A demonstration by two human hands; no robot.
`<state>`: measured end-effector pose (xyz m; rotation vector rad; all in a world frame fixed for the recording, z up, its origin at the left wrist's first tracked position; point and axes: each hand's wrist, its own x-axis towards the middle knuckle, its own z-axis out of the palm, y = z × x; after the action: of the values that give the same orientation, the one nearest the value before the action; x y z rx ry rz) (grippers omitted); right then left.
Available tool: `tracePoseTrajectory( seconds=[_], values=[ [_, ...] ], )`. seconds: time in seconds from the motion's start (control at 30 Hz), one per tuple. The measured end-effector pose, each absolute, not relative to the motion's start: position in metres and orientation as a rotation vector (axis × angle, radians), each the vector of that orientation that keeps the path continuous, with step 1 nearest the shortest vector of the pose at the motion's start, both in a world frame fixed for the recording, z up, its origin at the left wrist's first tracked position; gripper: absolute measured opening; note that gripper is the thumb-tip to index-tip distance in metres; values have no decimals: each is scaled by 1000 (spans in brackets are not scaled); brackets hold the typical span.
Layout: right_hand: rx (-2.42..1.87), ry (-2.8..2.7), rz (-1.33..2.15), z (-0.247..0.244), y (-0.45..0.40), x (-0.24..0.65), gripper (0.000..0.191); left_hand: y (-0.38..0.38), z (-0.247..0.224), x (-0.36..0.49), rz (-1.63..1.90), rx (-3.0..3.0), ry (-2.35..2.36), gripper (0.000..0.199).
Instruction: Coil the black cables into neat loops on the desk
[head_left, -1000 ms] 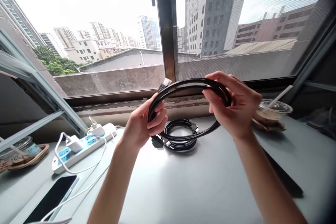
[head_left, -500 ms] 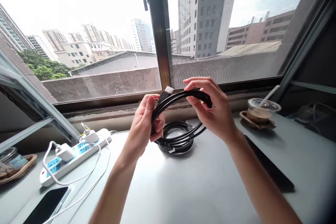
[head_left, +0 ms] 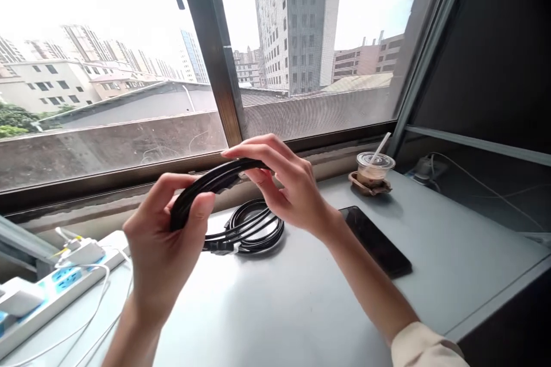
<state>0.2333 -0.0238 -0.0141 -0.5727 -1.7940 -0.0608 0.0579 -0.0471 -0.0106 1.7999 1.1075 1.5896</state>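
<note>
A bundle of looped black cable [head_left: 228, 171] is held up above the table between both hands. My left hand [head_left: 170, 235] is closed round its left end, with the thumb in front. The fingers of my right hand [head_left: 286, 183] curve over the bundle's right end, the thumb beneath. Behind and below, a coiled black cable [head_left: 273, 236] lies on the table, partly hidden by the hands. Loose strands cross over the coil, and a black connector [head_left: 220, 246] shows at its left side.
A white power strip [head_left: 60, 292] with plugs and white cords lies at the left of the white table [head_left: 275, 315]. To the right are a black phone [head_left: 376, 241] and a lidded cup with a straw [head_left: 375, 167]. A window frame [head_left: 215, 51] stands behind.
The view has swung to the right. My left hand has turned and now grips the bundle with its back nearer the camera. The connector beside my left hand no longer shows there.
</note>
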Motion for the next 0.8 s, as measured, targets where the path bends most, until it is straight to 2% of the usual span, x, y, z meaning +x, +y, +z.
tracePoseTrajectory(
  seconds=[0.1,0.27,0.33,0.37,0.47,0.53,0.6,0.8],
  values=[
    [-579,-1819,134,-12,-29,232,16,-43,-11,44,1647,2036,1138,8],
    [-514,-1747,403,-8,-42,224,13,-45,-13,36,1619,2131,1070,17],
    [-556,-1757,438,-8,-46,223,16,-45,-15,41,1646,2127,1048,13],
    [-592,-1773,437,-8,-47,222,20,-44,-15,45,1652,2106,1043,9],
    [-650,-1825,323,-11,-44,223,39,-37,-15,54,1604,1946,1006,31],
    [-644,-1863,192,-14,-39,222,47,-32,-14,55,1499,1784,976,37],
    [-610,-1885,80,-17,-34,222,43,-28,-13,54,1340,1640,956,37],
    [-570,-1828,-8,-19,-26,223,23,-21,-13,50,1036,1357,934,58]
  ],
)
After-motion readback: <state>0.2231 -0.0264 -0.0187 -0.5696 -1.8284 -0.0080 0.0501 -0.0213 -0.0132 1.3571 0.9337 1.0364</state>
